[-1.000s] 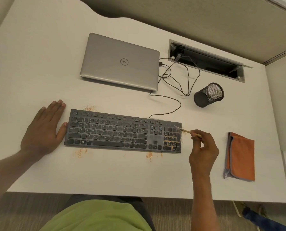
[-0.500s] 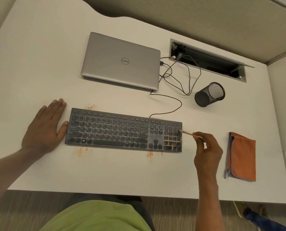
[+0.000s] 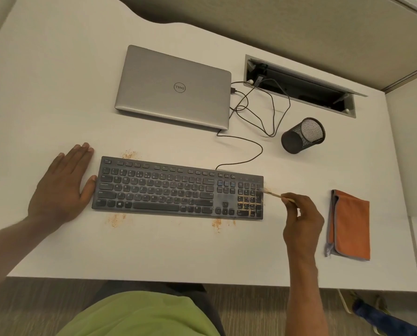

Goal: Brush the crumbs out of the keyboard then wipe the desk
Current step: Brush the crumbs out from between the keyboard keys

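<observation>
Lying btwn both hands, keyboard has left hand flat, fingers straight, at its left end. Right hand pinches brush at kbd's right edge. Laptop lid reads "Dell".

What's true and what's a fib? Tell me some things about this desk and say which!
1. The right hand pinches a thin wooden-handled brush at the right end of the black keyboard. True.
2. The silver laptop is open. False: its lid is shut.
3. The black mesh pen cup stands upright. False: it lies on its side.
4. The left hand lies flat beside the keyboard's left end. True.
5. The folded orange cloth covers the keyboard. False: it lies on the white desk, apart, to the right.
</observation>
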{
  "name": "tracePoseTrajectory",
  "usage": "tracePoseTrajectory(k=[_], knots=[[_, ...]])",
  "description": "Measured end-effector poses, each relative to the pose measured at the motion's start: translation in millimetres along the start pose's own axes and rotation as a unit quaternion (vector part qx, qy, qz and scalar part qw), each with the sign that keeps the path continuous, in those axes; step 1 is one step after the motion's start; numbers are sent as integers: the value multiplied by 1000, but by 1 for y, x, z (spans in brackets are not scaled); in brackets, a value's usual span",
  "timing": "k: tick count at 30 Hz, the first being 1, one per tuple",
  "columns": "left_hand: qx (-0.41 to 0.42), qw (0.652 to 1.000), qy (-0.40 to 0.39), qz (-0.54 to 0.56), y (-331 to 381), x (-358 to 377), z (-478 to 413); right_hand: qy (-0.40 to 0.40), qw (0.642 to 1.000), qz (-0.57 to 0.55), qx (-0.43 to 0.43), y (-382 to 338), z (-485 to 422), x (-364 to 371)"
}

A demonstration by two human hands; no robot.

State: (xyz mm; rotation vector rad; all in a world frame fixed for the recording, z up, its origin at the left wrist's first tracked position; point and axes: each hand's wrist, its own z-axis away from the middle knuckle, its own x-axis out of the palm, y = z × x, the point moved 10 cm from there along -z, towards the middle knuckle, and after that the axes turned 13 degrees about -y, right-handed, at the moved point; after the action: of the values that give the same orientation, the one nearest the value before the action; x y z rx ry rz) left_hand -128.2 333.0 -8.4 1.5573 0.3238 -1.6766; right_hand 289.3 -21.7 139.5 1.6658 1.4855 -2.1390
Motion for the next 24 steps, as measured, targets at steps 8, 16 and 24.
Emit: tracePoseTrajectory(k=[8,16,24], knots=[[-1,1000,-2,-5,-1,0,-1,-34,998,-56,8,-7,-5,17],[-3,1000,1,-3,0,-2,0,122,982,-102,98,8,5,1],[-2,1000,0,-4,-1,0,0,115,979,-125,109,6,2,23]])
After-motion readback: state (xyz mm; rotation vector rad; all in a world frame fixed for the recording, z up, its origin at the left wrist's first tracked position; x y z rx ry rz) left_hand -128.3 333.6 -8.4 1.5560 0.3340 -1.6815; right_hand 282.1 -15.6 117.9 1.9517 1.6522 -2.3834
